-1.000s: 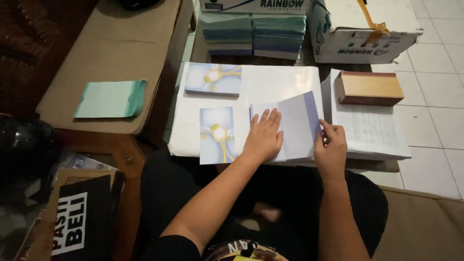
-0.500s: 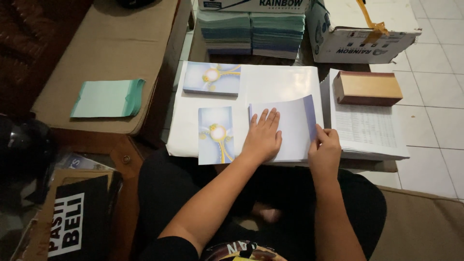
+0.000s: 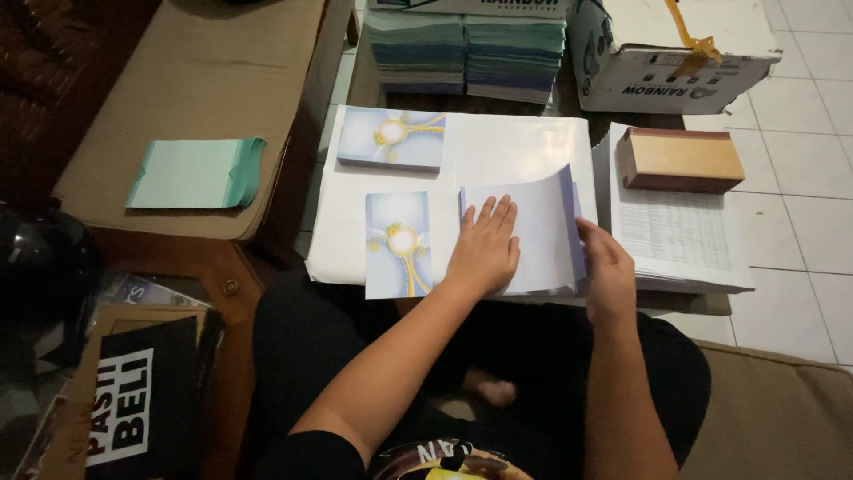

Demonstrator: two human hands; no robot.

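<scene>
— Why is your left hand (image 3: 484, 249) spread flat like that?

— It lies open, palm down, on the pale sheets (image 3: 533, 233); pressed so, it pins the pile while the other hand works the edge; the pile sits on the big white sheet (image 3: 515, 147) over the low table, just in front of my knees.

— And the right hand (image 3: 609, 271)?

— It is closed on the right edge of the sheets, thumb on top; the top leaves curl up there, so I judge the grip is for lifting or fanning them; the fingers underneath I cannot see.

— The cards?

— One card (image 3: 398, 244) lies upright just left of my left hand, touching the pile's side; another card (image 3: 391, 138) lies crosswise farther off; both face up, I'd say to keep them in sight.

— And that block (image 3: 680, 160)?

— It rests on the printed papers (image 3: 680, 236) to my right, likely as a weight.
</scene>
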